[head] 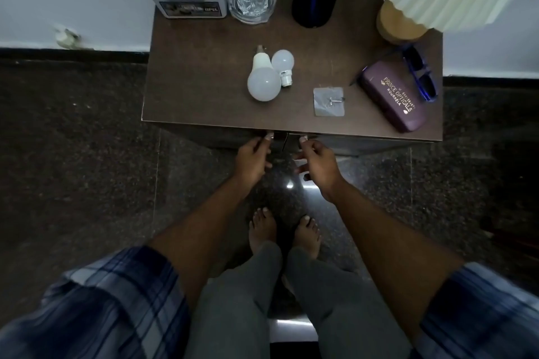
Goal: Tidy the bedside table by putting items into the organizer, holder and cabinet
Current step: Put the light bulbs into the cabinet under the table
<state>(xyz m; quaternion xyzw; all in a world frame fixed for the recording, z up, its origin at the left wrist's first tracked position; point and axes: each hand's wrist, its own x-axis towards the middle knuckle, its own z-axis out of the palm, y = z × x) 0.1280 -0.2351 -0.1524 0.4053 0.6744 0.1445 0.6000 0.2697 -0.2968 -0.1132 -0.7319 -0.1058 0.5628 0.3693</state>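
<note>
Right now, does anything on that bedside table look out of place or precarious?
Two light bulbs lie loose on their sides mid-table, free to roll. The blue sunglasses sit outside the purple case, at the table's right edge. Nothing looks spilled or broken.

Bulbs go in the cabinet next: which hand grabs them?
Left, probably. The left hand at the cabinet front edge sits almost directly below the two bulbs. The right hand is closer to the adhesive hook and glasses case.
</note>
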